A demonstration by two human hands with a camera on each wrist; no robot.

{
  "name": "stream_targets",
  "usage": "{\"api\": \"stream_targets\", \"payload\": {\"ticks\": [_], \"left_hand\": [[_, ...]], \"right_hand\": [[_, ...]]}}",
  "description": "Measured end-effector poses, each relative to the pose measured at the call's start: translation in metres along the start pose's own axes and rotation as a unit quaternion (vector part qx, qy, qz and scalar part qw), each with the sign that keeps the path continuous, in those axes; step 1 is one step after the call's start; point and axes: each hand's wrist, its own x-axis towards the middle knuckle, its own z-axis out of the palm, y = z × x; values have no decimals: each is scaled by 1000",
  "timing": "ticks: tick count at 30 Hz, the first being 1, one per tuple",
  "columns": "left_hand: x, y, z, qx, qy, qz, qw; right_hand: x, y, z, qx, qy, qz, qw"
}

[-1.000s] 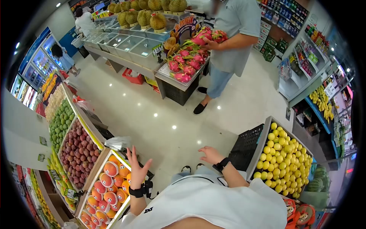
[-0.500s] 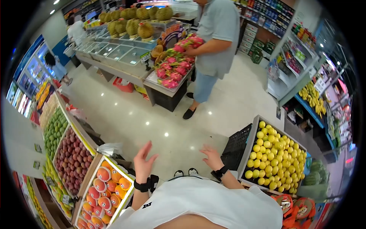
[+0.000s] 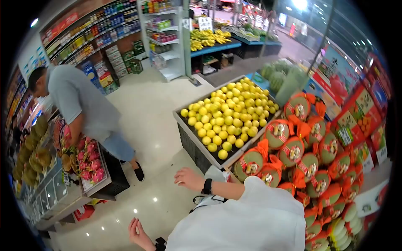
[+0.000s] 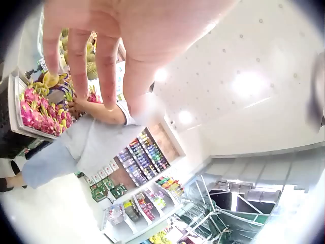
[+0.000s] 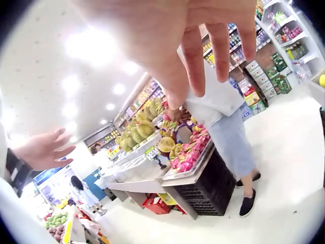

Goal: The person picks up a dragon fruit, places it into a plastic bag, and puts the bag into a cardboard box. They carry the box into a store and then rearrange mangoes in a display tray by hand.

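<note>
Glossy shop floor [image 3: 159, 121] fills mid-frame, stocked shelves [image 3: 92, 37] at upper left. A shopper [image 3: 79, 100] in grey bends over dragon fruit [image 3: 90, 161] at left; a crate [image 3: 193, 147] heaped with yellow fruit [image 3: 228, 111] sits centre right, beside orange-wrapped gift baskets [image 3: 293, 154]. The right hand [image 3: 188, 178], empty, fingers loosely apart, hovers just off the crate's near corner; the left hand [image 3: 138, 234], empty and splayed, hangs at bottom. A careless swing could clip the heap and send fruit rolling over slick tiles.
</note>
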Motion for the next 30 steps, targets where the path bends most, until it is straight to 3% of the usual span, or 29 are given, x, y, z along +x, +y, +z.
{"api": "stream_targets", "payload": {"ticks": [1, 2, 5, 7, 9, 10, 12, 16, 18, 19, 21, 22, 24, 25, 27, 28, 29, 30], "left_hand": [[3, 8, 4, 3, -12, 5, 1000], [7, 17, 8, 9, -40, 3, 999], [18, 19, 25, -12, -94, 22, 995], [20, 18, 39, -38, -115, 41, 992], [23, 23, 46, -53, -134, -38, 989], [25, 26, 48, -53, -139, -34, 988], [27, 34, 52, -16, -204, -107, 973], [25, 33, 72, -45, -182, -41, 981], [26, 28, 77, -5, -153, 74, 985], [26, 26, 75, -4, -149, 72, 986], [24, 33, 68, -62, -178, -78, 979], [21, 38, 69, -58, -169, -83, 980], [16, 49, 70, -37, -36, 55, 997], [15, 46, 63, -32, -18, 49, 998], [12, 35, 43, -33, -96, -115, 988], [10, 32, 37, -29, -77, -123, 989], [7, 30, 31, -21, -80, -113, 990], [4, 32, 25, -12, -82, -104, 991]], "right_hand": [[-4, 6, -6, -12, 43, -23, 999], [-7, -7, -29, -1, 14, 77, 997], [-26, -5, -54, -37, -15, 151, 988], [-44, 7, -57, -50, 45, 137, 988], [-54, 8, -63, -58, 103, 117, 986], [-61, 6, -66, -29, 99, 156, 982], [-68, -2, -77, 19, 62, 234, 970], [-74, 1, -78, 6, 121, 200, 972], [-70, 0, -80, -7, 192, 165, 967], [-68, 0, -83, -5, 190, 161, 968], [-67, -1, -87, -66, 51, 223, 971], [-64, 4, -81, -60, 45, 216, 973], [-56, 14, -63, -57, 230, 74, 969], [-52, 16, -59, -48, 221, 60, 972], [-44, 9, -61, -26, 69, 125, 989], [-35, 5, -66, -22, -41, 153, 987], [-31, 7, -58, -15, -55, 137, 989], [-27, 9, -47, 0, -9, 133, 991]]}}
